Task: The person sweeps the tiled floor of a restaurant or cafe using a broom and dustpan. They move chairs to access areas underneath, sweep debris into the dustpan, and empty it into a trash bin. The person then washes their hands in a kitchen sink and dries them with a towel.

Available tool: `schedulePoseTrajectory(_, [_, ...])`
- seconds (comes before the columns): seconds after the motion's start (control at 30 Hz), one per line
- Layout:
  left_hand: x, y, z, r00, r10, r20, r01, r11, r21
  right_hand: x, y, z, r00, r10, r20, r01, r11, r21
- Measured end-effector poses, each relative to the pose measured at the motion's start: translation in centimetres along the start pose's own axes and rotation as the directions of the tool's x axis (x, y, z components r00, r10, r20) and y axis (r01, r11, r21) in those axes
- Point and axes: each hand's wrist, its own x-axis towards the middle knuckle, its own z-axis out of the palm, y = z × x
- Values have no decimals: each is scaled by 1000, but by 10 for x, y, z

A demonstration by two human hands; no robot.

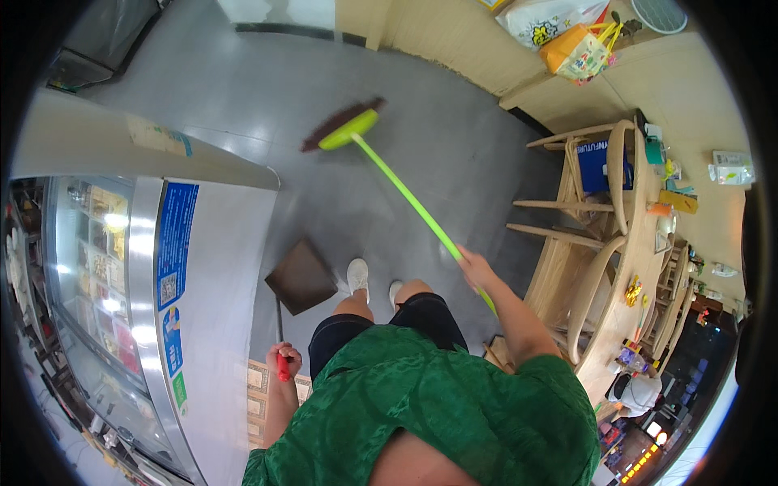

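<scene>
My right hand (473, 269) is closed around the bright green handle of a broom (413, 200). The broom's green head, with dark bristles a little blurred, is on the grey floor ahead of me, left of the handle. In my left hand (284, 356) is the red grip of a long-handled dustpan (301, 277). Its dark brown pan rests on the floor beside my left shoe, well apart from the broom head. Whether anything lies inside the pan, I cannot tell.
A glass-fronted display case (212, 251) stands close on my left. Wooden chairs (596, 283) and a long wooden table (648, 267) with small items line the right. Bags (579, 53) sit up at the far right, above a beige wall (446, 44).
</scene>
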Motion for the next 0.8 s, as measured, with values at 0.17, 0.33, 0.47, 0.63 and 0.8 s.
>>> schedulePoseTrajectory(0.17, [17,-13,45,1000,21,0,-21,997,-70,-99,47,-70,924,382,-4,-378,915,141])
schedulePoseTrajectory(0.33, [33,-44,88,991,119,-63,-125,987,-99,-13,40,-147,954,300,-11,-299,947,-117])
schedulePoseTrajectory(0.47, [46,-75,117,983,184,12,-177,958,-225,142,-96,-206,998,8,61,16,924,-383])
schedulePoseTrajectory(0.63, [56,-106,166,958,286,-28,-273,876,-399,298,-323,-172,975,-163,150,216,852,-477])
schedulePoseTrajectory(0.8, [69,-122,192,947,322,3,-278,822,-497,325,-256,-128,819,-542,188,542,625,-562])
